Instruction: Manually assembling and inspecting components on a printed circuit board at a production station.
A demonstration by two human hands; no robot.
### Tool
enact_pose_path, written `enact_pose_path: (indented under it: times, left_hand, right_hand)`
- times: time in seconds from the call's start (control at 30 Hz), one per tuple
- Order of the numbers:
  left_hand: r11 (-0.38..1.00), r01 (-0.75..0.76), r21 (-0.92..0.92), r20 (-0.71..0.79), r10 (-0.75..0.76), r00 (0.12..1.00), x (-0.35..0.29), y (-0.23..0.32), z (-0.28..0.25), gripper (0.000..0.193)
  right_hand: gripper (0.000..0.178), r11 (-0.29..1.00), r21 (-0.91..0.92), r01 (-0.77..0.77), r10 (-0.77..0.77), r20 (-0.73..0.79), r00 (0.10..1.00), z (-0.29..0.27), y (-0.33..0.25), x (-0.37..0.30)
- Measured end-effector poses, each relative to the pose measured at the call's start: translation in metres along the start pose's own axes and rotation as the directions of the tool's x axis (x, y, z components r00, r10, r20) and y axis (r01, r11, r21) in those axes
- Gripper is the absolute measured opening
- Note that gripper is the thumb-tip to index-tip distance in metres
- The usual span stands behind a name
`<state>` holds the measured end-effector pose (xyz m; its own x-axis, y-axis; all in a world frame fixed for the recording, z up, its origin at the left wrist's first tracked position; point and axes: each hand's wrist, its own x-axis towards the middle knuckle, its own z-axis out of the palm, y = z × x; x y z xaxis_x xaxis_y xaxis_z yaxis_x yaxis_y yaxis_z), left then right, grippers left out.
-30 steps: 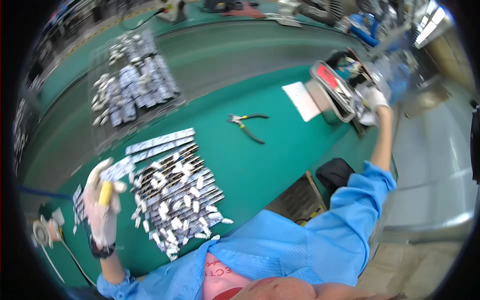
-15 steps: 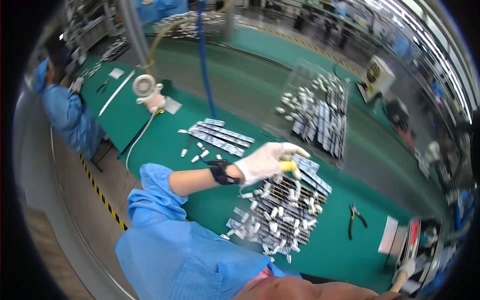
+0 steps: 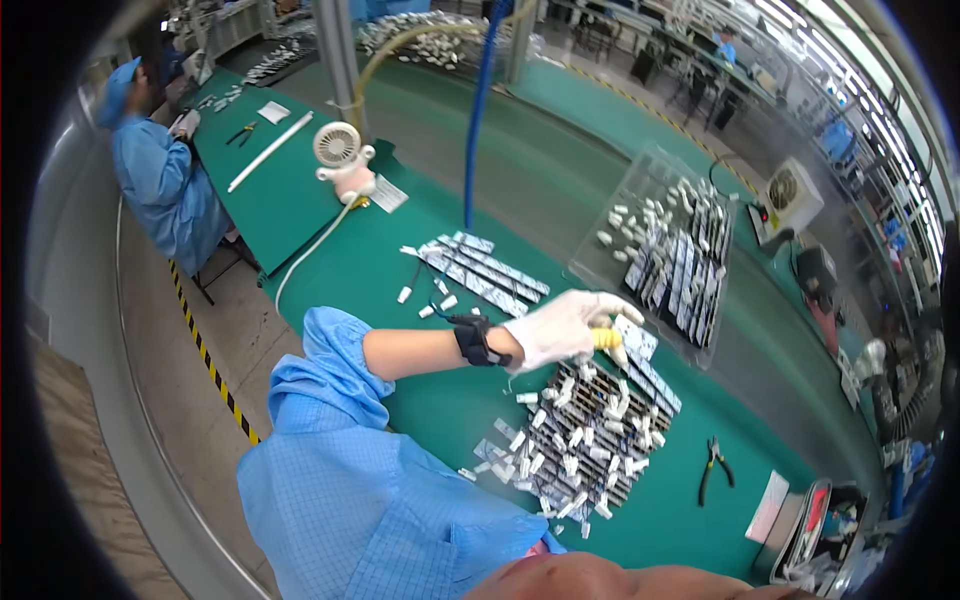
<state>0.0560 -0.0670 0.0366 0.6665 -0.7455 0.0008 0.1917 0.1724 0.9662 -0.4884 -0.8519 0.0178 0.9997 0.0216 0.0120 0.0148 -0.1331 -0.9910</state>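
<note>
My left hand (image 3: 570, 330), in a white glove with yellow wrapping on one finger, reaches from the left over the table. Its fingers are bent but apart, and I see nothing held between them. The fingertips hover over or touch a few pale patterned strips (image 3: 655, 382); contact is unclear. Just nearer lies a crisscrossed pile of narrow dark strips with white connectors (image 3: 585, 440). Beyond my wrist, several similar strips (image 3: 480, 275) lie side by side, with loose white connectors around them. My right hand does not show.
A clear tray of strips and connectors (image 3: 680, 265) stands at the far right. Pliers (image 3: 715, 470) lie on the green table (image 3: 440, 400), near an open box (image 3: 805, 530). A small fan (image 3: 340, 155) and its cable are at left. A co-worker in blue (image 3: 165, 175) sits farther left.
The view has shifted, so most things appear farther right. My left hand keeps nearly the same pose over the strips. A gloved hand at the lower right has left the view.
</note>
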Motion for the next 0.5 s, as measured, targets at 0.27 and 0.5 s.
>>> enact_pose_path:
  times: [0.27, 0.5]
  left_hand:
    - [1.000, -0.018, 0.021, -0.047, 0.019, 0.999, -0.002, 0.005, 0.001, 0.035]
    - [0.941, -0.112, 0.319, -0.035, 0.130, 0.991, -0.002, -0.006, 0.001, 0.051]
  right_hand:
    - [0.041, 0.913, -0.339, -0.226, 0.049, -0.460, 0.887, 0.078, -0.061, -0.091]
    - [0.038, 0.666, -0.591, -0.456, -0.090, -0.670, 0.737, 0.146, -0.110, 0.006]
